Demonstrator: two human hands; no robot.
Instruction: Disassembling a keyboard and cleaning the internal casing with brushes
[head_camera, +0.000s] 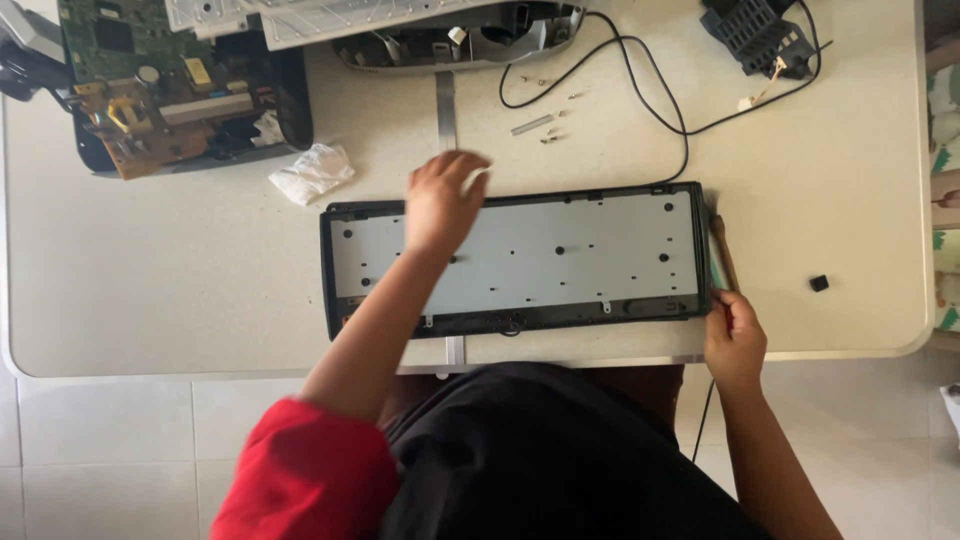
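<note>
A long, flat panel (560, 250) lies across the middle of the pale, smooth tabletop (180, 290). It has a black plastic rim with rounded corners and a dull grey sheet-metal face, dotted with small dark holes and screw heads.

The left hand (442, 203) rests on the panel's upper left part, near its far edge. It is blurred; the fingers are spread apart and flat, holding nothing. The right hand (733, 338) sits at the panel's near right corner, its fingers curled together against the black rim. A thin brown stick (724, 255) runs along the panel's right end down toward this hand; whether the hand clasps it I cannot tell.

Just left of the panel's far left corner lies a crumpled white wad (311, 172), soft and creased. Farther left, a dark tray (285, 100) holds a green circuit board (105, 40) and a tan one with yellow parts. At the top middle stands a grey plastic shell (470, 35) under a white ribbed cover. A thin black cable (650, 100) loops from it to a dark grid-shaped part (755, 35) at the top right. Small screws and a short metal bar (532, 124) lie beyond the panel. A small black cube (819, 283) sits well right of it.
</note>
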